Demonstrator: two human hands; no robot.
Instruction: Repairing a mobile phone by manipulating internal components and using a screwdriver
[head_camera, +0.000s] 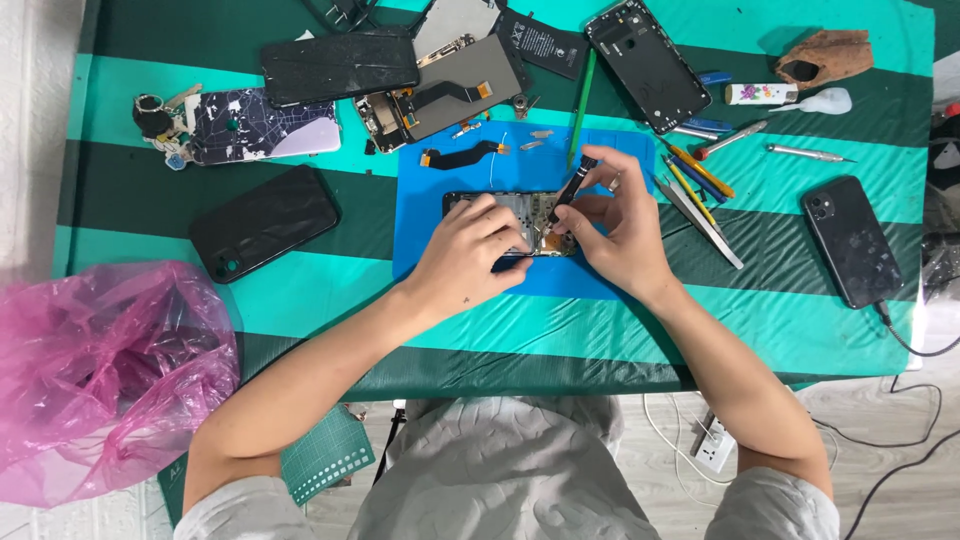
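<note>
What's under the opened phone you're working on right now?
A blue work mat lies under the opened phone, on the green striped table cover. The left hand and right hand, which holds a screwdriver, cover the phone's lower edge and the mat there.

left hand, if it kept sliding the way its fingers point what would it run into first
The left hand points up and right across the opened phone. Going on, it would probably meet the right hand holding the screwdriver first, though depth is unclear.
</note>
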